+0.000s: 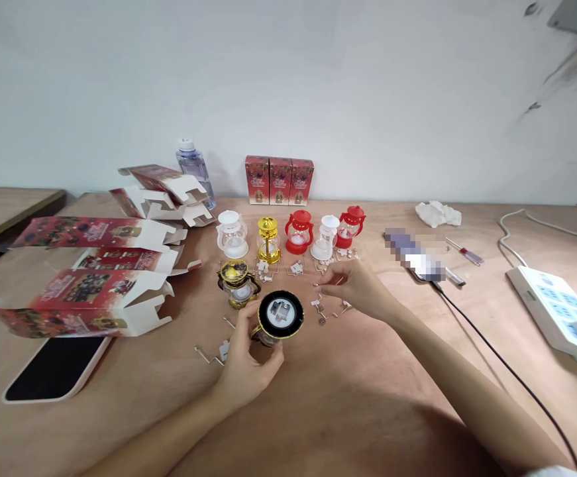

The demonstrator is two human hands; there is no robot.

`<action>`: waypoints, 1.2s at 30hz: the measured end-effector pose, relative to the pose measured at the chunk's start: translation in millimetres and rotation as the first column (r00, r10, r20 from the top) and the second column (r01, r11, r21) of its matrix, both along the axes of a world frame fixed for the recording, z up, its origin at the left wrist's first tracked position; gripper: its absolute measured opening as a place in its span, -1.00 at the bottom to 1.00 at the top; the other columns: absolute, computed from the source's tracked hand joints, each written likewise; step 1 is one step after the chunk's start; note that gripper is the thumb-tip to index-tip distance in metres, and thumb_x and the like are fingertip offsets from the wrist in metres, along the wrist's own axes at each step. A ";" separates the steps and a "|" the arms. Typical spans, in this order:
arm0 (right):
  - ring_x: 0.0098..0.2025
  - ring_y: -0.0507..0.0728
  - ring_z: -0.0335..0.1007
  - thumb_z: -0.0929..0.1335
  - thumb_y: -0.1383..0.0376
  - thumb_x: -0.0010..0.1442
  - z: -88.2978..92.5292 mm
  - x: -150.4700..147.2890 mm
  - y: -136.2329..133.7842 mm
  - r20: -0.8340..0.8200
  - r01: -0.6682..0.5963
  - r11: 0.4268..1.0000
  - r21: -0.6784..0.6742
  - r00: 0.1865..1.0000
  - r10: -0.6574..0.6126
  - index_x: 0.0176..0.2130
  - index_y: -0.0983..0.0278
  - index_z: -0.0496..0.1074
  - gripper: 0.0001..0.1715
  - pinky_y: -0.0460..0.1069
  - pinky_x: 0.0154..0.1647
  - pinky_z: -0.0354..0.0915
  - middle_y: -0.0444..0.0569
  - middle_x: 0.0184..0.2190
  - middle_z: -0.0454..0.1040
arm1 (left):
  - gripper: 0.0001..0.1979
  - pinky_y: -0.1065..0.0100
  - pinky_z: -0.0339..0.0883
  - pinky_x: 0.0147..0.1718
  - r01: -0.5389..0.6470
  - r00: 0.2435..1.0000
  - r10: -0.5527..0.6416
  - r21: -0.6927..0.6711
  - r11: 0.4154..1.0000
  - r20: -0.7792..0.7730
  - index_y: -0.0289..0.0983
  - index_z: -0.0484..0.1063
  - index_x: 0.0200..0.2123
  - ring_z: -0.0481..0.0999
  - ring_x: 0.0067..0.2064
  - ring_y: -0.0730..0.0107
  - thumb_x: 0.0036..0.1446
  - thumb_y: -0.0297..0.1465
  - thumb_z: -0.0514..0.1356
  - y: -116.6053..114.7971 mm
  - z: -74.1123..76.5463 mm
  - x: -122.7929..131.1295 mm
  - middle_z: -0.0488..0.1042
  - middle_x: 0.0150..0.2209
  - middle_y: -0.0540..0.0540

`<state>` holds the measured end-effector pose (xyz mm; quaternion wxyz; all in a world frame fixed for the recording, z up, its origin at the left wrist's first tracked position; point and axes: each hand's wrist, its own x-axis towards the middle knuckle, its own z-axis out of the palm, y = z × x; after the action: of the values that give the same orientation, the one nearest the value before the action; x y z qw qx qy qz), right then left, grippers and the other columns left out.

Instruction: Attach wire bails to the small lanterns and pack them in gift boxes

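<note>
My left hand (248,364) is closed around a small black and gold lantern (263,336), its round base turned up toward me and the compartment in the base showing. To the right, my right hand (355,286) pinches something tiny at its fingertips, too small to name. Beneath that hand lie a bent wire handle (335,314) and small loose bits. Another black and gold lantern (238,285) stands just behind my left hand. Farther back is a row with a gold lantern (268,240), a red lantern (299,232) and a white lantern (232,235), among others.
Opened red cardboard boxes (89,291) cover the left side, by a phone (57,371). A water bottle (196,173) and three upright red boxes (279,180) stand near the wall. At right are a screwdriver (470,256), crumpled tissue (437,214), a black cable (487,341) and a power strip (556,311).
</note>
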<state>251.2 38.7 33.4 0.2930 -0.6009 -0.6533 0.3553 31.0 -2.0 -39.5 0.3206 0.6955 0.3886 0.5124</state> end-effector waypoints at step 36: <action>-0.21 0.10 0.53 0.29 0.48 0.23 -64.7 19.8 -15.7 0.316 -0.296 0.917 0.269 0.926 0.206 -0.38 0.25 0.50 -0.75 -0.02 -0.15 0.40 -0.02 -0.27 0.58 | -0.52 0.22 0.44 -0.07 0.022 1.000 -0.022 0.027 0.999 0.002 -0.20 0.19 0.02 0.50 -0.05 0.25 0.01 -0.57 0.15 -0.3 1.6 1.7 0.40 -0.07 -0.14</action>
<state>271.0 23.1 -31.3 0.2398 -0.5015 -0.8083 0.1938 32.6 -2.2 -37.9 0.3171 0.7033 0.3736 0.5151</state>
